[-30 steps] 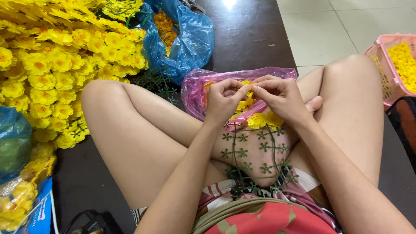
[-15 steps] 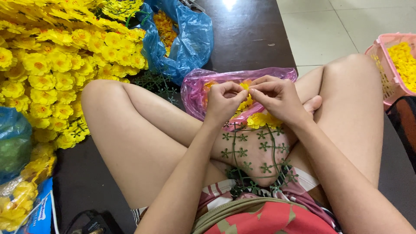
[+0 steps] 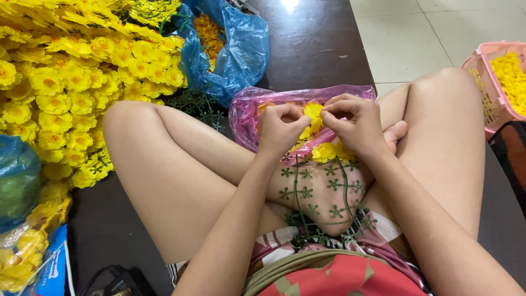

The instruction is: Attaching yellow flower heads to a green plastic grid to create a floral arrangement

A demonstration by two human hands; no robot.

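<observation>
Little has shifted since the earlier frames: left hand [image 3: 282, 129] and right hand [image 3: 356, 126] stay pinched together on a small yellow flower [image 3: 313, 111], soft-petalled and round, facing up. Below the grip, a green plastic vine [image 3: 320, 189] of star-shaped studs runs toward the lap; behind it sits a glossy pink bag [image 3: 246, 109].

Flowers [image 3: 313, 111] look like thin matt fabric on a green plastic vine [image 3: 307, 193], bags are crinkly glossy plastic, pink [image 3: 246, 112] and blue [image 3: 241, 55], plus a shiny dark floor [image 3: 312, 44].
</observation>
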